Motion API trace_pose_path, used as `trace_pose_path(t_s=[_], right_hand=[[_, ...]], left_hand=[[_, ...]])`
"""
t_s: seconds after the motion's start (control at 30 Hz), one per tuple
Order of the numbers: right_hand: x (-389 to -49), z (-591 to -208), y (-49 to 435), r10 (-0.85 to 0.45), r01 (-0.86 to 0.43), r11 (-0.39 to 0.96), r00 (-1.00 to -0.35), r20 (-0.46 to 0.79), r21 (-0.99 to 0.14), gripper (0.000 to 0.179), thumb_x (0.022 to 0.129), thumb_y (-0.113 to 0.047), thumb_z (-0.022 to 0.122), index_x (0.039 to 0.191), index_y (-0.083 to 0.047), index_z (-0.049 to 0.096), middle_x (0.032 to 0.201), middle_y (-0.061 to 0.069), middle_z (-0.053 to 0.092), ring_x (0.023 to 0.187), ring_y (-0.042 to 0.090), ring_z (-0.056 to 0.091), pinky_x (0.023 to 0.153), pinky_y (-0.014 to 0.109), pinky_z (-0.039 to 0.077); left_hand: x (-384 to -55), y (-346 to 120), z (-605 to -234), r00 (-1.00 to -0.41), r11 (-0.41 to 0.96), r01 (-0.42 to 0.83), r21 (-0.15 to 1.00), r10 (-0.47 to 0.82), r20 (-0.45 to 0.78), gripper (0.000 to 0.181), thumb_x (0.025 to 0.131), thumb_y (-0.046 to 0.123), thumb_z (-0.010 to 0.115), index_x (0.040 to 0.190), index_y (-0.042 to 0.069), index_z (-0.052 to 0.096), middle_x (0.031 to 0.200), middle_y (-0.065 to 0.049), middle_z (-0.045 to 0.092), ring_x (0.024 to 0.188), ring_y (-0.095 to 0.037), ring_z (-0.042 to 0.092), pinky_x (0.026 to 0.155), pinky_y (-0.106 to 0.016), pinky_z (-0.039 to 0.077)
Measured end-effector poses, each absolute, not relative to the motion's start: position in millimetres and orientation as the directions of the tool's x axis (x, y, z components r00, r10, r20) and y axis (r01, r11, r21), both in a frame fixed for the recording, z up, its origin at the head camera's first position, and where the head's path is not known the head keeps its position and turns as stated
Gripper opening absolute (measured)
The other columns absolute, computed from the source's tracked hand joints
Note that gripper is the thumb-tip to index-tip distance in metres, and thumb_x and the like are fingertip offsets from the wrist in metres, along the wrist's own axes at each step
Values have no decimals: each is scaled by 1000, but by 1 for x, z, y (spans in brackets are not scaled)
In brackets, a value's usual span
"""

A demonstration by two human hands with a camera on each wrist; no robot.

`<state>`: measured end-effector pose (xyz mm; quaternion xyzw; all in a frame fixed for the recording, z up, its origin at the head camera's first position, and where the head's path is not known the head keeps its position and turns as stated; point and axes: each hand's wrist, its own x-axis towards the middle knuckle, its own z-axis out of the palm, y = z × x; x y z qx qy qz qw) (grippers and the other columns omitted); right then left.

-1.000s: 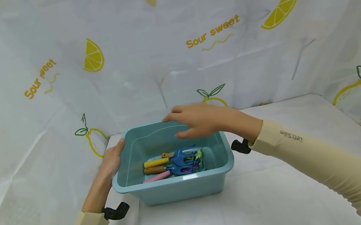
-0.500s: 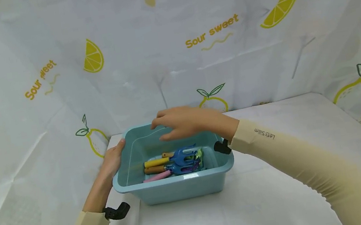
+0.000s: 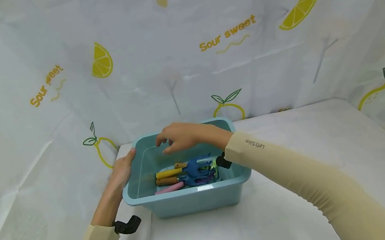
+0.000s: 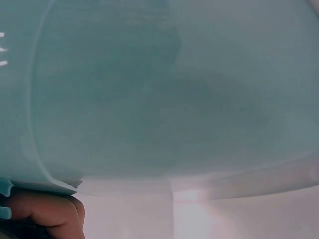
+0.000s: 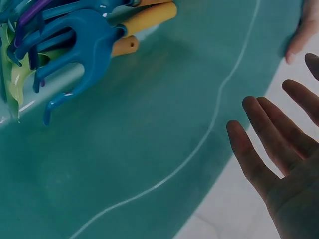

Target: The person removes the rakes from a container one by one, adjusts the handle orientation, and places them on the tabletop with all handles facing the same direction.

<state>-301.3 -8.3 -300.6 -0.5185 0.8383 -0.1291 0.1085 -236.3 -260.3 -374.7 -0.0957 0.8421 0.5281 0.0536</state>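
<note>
A light blue plastic basin (image 3: 193, 202) stands on the white-covered table in the head view. My left hand (image 3: 122, 170) grips its left rim, thumb over the edge; in the left wrist view, curled fingers (image 4: 52, 209) sit by the basin's wall. My right hand (image 3: 181, 135) hovers over the far part of the basin, holding nothing, fingers spread apart in the right wrist view. Inside lie several small garden tools: a blue hand rake (image 5: 94, 42) with a yellow handle (image 3: 168, 173), others with wooden handles, a pink handle (image 3: 171, 188), and purple and green pieces (image 5: 17, 82).
White cloth with printed lemons hangs behind and to the sides. The white table surface (image 3: 292, 138) extends right of the basin and in front of it. A black wrist camera (image 3: 127, 225) is strapped on the left wrist, another (image 3: 223, 161) on the right.
My right hand has moved left across the basin and slightly down, its fingers bending a little. The left hand stays on the rim, and the tools lie as before.
</note>
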Motion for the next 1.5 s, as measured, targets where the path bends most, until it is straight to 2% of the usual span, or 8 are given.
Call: trace_pose_path(t_s=[0.13,0.23,0.4,0.67,0.87,1.0,1.27,1.5], right_hand=[[-309,-316,-15,-887,-829,455,-454,-84,-326,37,106,-25,59,139,-9,60,139,12,63,126,26,62,107,40,50],[-312,-325,-19,-873,-819,485,-475,-113,-305,37,106,-25,59,140,-9,59,139,12,63,130,27,60,108,41,50],[-314,-338,-24,-845,-797,535,-508,-170,-280,37,106,-26,59,140,-11,59,141,10,62,132,25,58,109,41,49],[-311,-348,-32,-817,-773,576,-533,-222,-266,38,106,-30,60,142,-15,60,142,8,62,130,23,59,107,41,50],[-312,-352,-33,-802,-766,594,-539,-257,-245,42,106,-35,60,144,-17,58,137,6,64,122,20,62,102,39,52],[-313,-355,-31,-795,-748,604,-536,-285,-277,45,107,-33,59,147,-13,54,135,8,64,119,21,62,101,39,52],[-317,-371,-30,-815,-655,577,-506,-284,-489,47,105,-29,59,148,-9,53,146,16,58,132,27,58,106,42,51],[-313,-382,-40,-818,-675,574,-500,-284,-464,48,105,-31,58,148,-9,53,143,13,61,129,25,60,104,38,52]], left_hand=[[-235,-262,-377,-975,434,-220,873,-117,-188,79,108,62,33,151,-2,46,142,-22,57,116,-25,57,88,-33,46],[-236,-262,-378,-976,440,-215,872,-127,-176,77,108,61,34,144,-3,53,120,-15,64,101,-18,57,80,-29,46],[-239,-261,-379,-977,411,-209,888,-136,-167,74,107,61,41,136,-5,59,92,2,63,83,-9,57,72,-27,47],[-242,-257,-380,-981,376,-192,906,-94,-169,63,103,58,55,117,-2,66,79,5,67,72,-7,64,65,-27,53],[-241,-259,-379,-986,400,-165,902,-79,-146,50,105,52,54,98,4,65,68,7,61,63,-6,61,59,-26,52],[-241,-259,-379,-988,410,-152,899,-73,-134,57,106,54,51,106,-1,66,71,6,63,65,-6,61,60,-26,52],[-244,-258,-378,-983,449,-180,875,-108,-147,73,108,60,37,138,-2,60,91,0,64,81,-10,59,70,-27,50],[-240,-265,-375,-986,483,-165,860,-96,-135,72,109,57,36,141,-3,57,104,-7,68,84,-9,61,72,-28,52]])
